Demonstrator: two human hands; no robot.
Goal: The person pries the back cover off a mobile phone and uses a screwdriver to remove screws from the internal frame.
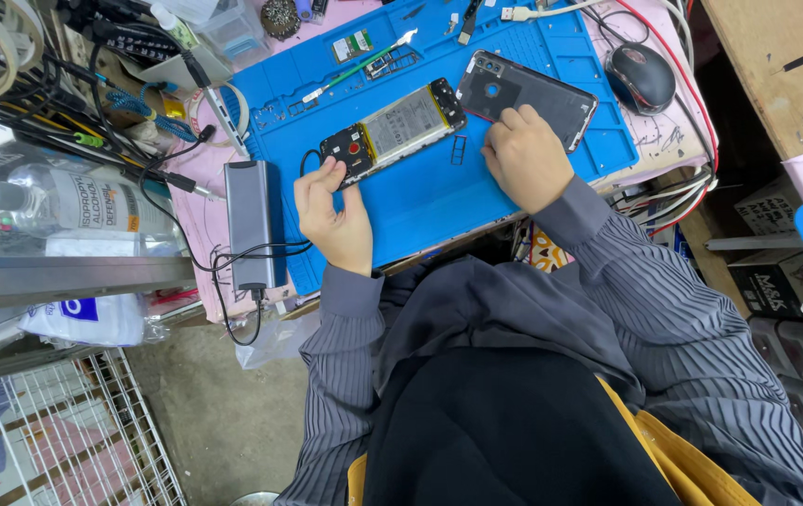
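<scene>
Right hand point(525, 157) covers the near corner of the dark back cover point(525, 96); its fingertips are tucked out of sight. Left hand point(331, 214) hides the end of the opened phone point(394, 129), grip unclear. Small parts on the blue mat point(420, 201) too tiny to identify.

A clear plastic bottle point(83, 199) with a white printed label is lying on its side at the far left. Below it, a white plastic bag point(83, 319) with a blue patch is resting. At the right edge, dark printed cartons point(781, 281) are sitting stacked.
</scene>
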